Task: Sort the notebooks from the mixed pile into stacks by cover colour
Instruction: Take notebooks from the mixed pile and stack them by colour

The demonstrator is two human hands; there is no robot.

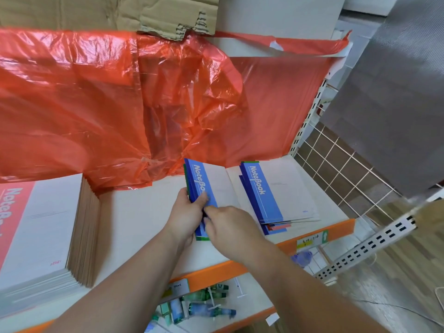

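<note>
My left hand (186, 213) grips a bundle of notebooks (200, 181) by the spine side, tilted up off the shelf; the top cover has a blue strip and green edges show beneath. My right hand (230, 224) pinches the near edge of the bundle's blue spines, fingers curled. To the right lies a loose pile of notebooks (276, 193), blue-strip cover on top, with red and blue edges poking out below. A tall stack of pink-strip notebooks (40, 227) stands at the left.
A crumpled red plastic sheet (144, 97) hangs behind the shelf (134, 212). The shelf has an orange front edge (336, 228) with price labels. A wire grid panel (341, 169) stands at the right. Small bottles (199, 306) lie on the lower shelf.
</note>
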